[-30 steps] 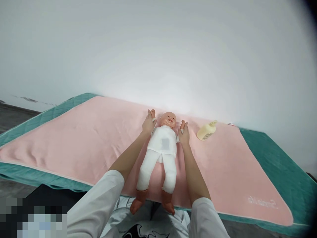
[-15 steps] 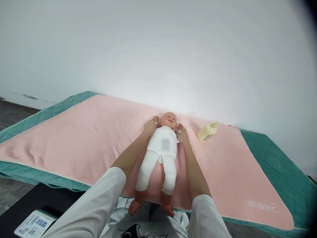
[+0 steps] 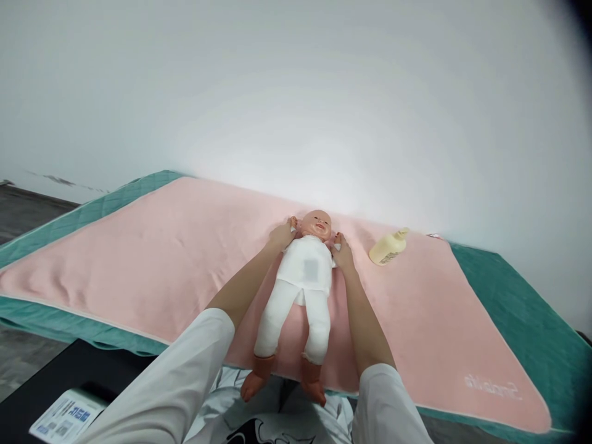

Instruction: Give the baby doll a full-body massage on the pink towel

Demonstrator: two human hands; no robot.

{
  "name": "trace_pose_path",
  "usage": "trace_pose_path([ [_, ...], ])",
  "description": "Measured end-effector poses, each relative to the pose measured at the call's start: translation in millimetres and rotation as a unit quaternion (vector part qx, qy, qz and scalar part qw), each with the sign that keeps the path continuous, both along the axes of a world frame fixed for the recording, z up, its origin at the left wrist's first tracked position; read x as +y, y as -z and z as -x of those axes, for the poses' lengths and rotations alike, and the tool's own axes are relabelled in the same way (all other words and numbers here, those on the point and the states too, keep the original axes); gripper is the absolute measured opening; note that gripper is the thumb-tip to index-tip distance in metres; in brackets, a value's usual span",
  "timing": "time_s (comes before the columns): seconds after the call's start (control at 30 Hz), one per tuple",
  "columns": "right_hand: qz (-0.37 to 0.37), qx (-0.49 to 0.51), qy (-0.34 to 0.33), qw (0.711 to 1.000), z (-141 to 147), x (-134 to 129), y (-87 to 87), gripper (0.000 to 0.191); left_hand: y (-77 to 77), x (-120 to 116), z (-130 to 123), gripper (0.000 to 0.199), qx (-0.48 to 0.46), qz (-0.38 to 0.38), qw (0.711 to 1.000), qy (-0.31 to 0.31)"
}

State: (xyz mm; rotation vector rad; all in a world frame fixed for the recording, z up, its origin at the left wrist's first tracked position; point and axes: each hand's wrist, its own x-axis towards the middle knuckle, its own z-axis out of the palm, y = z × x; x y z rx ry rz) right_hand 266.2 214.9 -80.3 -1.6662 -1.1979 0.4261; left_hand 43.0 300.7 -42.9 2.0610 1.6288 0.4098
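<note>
A baby doll with a white cloth body lies on its back on the pink mat, head away from me and feet at the near edge. Its arms are raised beside its head. My left hand is closed round the doll's arm on the left, and the small hand pokes out above my fingers. On the other side my right hand grips the other arm just below its little hand. Both my hands rest low, close to the mat.
A pale yellow pump bottle lies tilted on the pink mat, right of the doll. Under the mat is a green padded cover. A white wall rises behind. At lower left, a printed white box sits on a black surface.
Hardly anything differs. The whole view has shifted very slightly, while both my hands keep their hold on the doll's arms.
</note>
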Motion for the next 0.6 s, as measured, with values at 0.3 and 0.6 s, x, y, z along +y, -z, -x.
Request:
trace_pose_path([
  [0.3,-0.051,0.076,0.009,0.996,6,-13,-17.5,0.075,-13.5,-15,18,0.061,-0.252,-0.098,0.957,-0.103],
  [0.6,-0.08,0.176,-0.003,0.981,-9,-70,-35.6,0.074,-42.3,-53,60,0.067,-0.238,-0.141,0.952,-0.134],
])
